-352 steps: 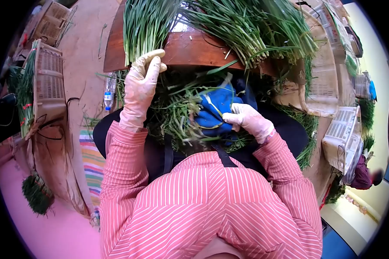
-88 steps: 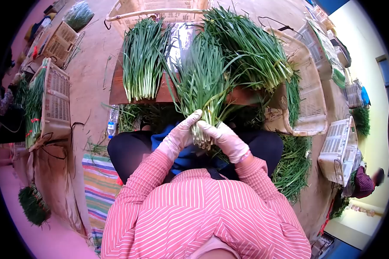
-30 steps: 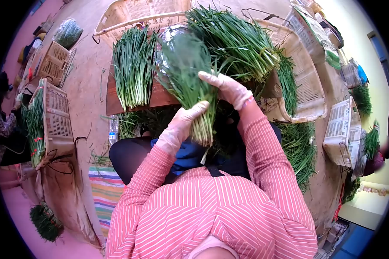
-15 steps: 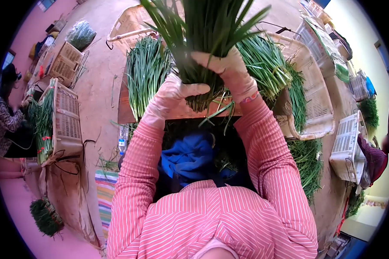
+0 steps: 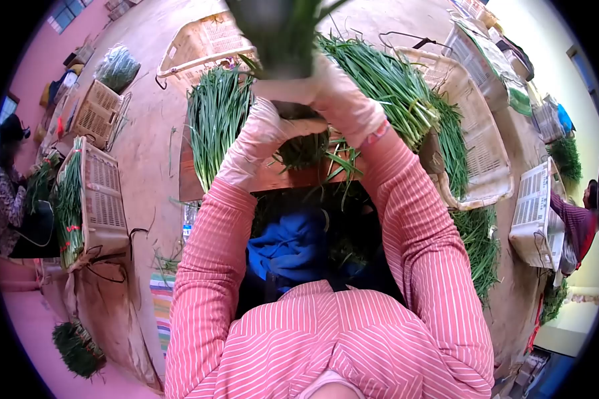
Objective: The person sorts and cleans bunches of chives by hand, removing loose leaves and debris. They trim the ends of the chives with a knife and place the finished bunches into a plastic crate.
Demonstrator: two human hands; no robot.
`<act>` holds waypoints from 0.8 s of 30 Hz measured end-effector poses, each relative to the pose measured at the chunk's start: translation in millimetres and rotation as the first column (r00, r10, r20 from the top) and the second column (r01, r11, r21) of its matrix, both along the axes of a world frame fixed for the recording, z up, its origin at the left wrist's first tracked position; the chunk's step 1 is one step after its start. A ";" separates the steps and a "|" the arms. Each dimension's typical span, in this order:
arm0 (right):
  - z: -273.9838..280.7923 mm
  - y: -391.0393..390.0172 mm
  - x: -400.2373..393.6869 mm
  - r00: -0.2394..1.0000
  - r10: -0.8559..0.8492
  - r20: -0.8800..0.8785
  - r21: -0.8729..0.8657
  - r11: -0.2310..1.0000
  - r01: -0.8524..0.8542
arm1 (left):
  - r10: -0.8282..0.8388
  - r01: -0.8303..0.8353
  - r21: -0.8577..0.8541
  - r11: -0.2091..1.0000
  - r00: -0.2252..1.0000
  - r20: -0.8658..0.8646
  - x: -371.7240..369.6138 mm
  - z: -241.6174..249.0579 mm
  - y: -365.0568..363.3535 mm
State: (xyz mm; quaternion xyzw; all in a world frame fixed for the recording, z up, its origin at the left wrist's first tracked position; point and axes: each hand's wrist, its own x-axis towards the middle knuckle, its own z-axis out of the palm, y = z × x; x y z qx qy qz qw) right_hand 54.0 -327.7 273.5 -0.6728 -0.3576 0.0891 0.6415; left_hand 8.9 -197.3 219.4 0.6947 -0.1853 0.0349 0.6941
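Upright between my gloved hands is a thick bunch of long flat green leaves, which look like garlic chives [image 5: 276, 40]; its top is blurred and runs out of view. My left hand [image 5: 259, 136] wraps the lower part of the bunch. Higher up, my right hand [image 5: 336, 96] grips round it, fingers across the front. The cut stem ends point down over a reddish-brown board [image 5: 263, 179]. On the board, a pile of chives [image 5: 219, 120] lies left of my left hand, and a larger pile [image 5: 386, 86] lies right of my right hand.
White plastic crates stand beyond the board [image 5: 199, 46] and to its right [image 5: 489, 146]. Another crate [image 5: 103, 193] with tied bunches is at the left, near a seated person [image 5: 10, 193]. A second person [image 5: 576, 219] is at the far right. Blue cloth [image 5: 289, 246] lies below the board.
The bunch has shifted slightly left and its top now blurs close to the camera. My right hand has moved left and up around it. At far right, the person has come more into view.
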 end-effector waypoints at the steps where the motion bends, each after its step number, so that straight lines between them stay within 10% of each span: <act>1: 0.3 8.6 1.1 0.998 0.018 -0.056 -0.005 1.000 -0.018 | 0.048 -0.045 -0.064 0.997 0.997 0.056 4.8 -15.6 -1.3; 2: -6.1 19.8 1.6 0.999 -0.041 0.035 -0.016 0.999 0.042 | 0.037 -0.034 -0.058 0.998 0.998 0.057 11.3 -32.9 -1.0; 3: -11.6 29.1 1.5 0.987 -0.099 0.128 -0.024 0.994 0.103 | -0.069 0.043 -0.472 0.881 0.997 -0.038 18.6 -50.9 0.8; 5: 20.5 31.5 -28.4 0.932 -0.225 0.283 -0.468 0.816 0.339 | -0.165 -0.109 -0.875 0.472 0.964 -0.209 19.4 -56.1 -1.0; 9: -1.0 52.9 -25.0 0.870 -0.082 0.487 -0.180 0.965 0.192 | 0.278 -0.341 -0.538 0.771 0.940 -0.197 -2.3 -47.1 27.1; 11: 23.4 25.5 -57.1 0.788 -0.288 0.544 -0.118 0.904 0.412 | 0.537 -0.530 -0.269 0.804 0.842 -0.055 -14.0 -41.4 47.8; 13: 20.6 -15.2 -63.4 0.838 -0.334 0.431 -0.006 0.928 0.372 | 0.448 -0.572 -0.489 0.659 0.820 -0.356 -33.5 -14.3 62.1; 17: -21.1 -91.4 -85.9 0.841 -0.533 0.088 0.123 0.844 0.522 | 0.290 -0.479 -0.760 0.439 0.876 -0.384 -50.4 -53.2 149.6; 24: -127.8 -115.6 -147.9 0.832 -0.341 -0.438 0.093 0.903 0.419 | 0.432 -0.648 -0.692 0.318 0.749 -0.503 -91.4 -96.7 198.2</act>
